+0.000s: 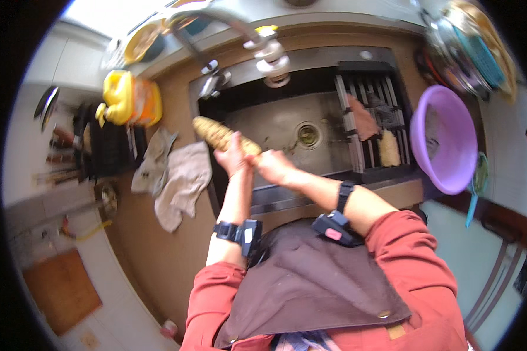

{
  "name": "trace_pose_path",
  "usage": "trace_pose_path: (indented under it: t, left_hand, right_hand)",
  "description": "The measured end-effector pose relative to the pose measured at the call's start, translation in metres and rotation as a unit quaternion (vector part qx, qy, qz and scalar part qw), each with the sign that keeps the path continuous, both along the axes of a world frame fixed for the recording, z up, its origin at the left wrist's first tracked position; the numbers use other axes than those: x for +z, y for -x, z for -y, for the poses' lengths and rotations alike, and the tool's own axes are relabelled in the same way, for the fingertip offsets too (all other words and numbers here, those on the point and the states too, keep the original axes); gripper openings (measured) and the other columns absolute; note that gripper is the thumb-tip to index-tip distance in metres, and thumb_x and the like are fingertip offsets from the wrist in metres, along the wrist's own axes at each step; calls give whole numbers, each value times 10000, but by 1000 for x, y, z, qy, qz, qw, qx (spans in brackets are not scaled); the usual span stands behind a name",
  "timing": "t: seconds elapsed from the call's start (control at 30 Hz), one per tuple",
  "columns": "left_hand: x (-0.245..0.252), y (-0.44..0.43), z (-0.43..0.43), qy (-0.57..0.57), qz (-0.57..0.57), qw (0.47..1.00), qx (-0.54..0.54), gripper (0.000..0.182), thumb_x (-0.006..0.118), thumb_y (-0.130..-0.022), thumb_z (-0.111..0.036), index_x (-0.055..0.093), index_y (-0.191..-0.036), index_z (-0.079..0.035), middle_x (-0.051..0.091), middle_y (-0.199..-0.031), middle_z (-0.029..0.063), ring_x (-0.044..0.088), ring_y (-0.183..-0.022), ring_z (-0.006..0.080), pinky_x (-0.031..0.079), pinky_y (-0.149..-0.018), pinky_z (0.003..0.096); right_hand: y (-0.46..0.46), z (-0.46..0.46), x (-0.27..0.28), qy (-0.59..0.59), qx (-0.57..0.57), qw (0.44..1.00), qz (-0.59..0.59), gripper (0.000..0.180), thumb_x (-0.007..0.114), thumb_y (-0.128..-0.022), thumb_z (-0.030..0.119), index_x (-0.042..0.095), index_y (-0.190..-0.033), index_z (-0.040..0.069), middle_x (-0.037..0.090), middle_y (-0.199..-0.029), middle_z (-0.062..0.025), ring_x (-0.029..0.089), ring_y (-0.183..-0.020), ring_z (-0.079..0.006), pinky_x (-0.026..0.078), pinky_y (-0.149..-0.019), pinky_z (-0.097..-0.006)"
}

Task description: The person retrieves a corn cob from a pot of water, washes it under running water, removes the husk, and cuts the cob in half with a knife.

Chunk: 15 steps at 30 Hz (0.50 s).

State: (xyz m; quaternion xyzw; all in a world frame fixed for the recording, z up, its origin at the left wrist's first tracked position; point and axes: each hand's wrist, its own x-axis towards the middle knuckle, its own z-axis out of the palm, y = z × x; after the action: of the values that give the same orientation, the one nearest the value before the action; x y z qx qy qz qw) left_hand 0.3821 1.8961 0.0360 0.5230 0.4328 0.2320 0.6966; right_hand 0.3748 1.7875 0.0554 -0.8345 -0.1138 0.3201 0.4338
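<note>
A long, knobbly yellow cob [220,135], apparently an ear of corn, is held slantwise over the left side of the sink. My left hand [233,157] grips it near its lower end, thumb lying along the top. At that lower end my right hand [273,166] is closed, with its fingers around the tip. Beneath both hands lies the stainless-steel sink [272,116], with water marks and a round drain strainer [308,134]. Motion blur softens the cob's surface.
A faucet [273,66] hangs over the sink's back edge. On the right are a rack [358,149] with cloths and a sponge, and a purple basin [454,145]. To the left lie rags [186,175] and a yellow jug [129,98]; knives [66,136] hang beyond.
</note>
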Motion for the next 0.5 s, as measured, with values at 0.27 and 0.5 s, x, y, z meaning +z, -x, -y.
trace_pose_path:
  t: [0.27, 0.5]
  left_hand:
    - [-19, -18, 2, 40, 26, 997, -62, 268, 689, -693, -86, 551, -885, 39, 585, -806, 89, 575, -637, 203, 497, -558, 351]
    - [-30, -23, 16, -6, 12, 996, -89, 387, 720, -668, -129, 526, -921, 92, 593, -828, 138, 581, -638, 219, 499, -562, 355]
  right_hand:
    - [1, -5, -4, -43, -199, 977, -61, 718, 482, -757, 654, 635, -882, -36, 602, -884, -273, 584, -917, -382, 461, -798, -437]
    - [9, -10, -2, 8, -326, 941, -94, 613, 547, -767, 561, 626, -970, -12, 603, -969, -249, 579, -965, -357, 458, -822, -411]
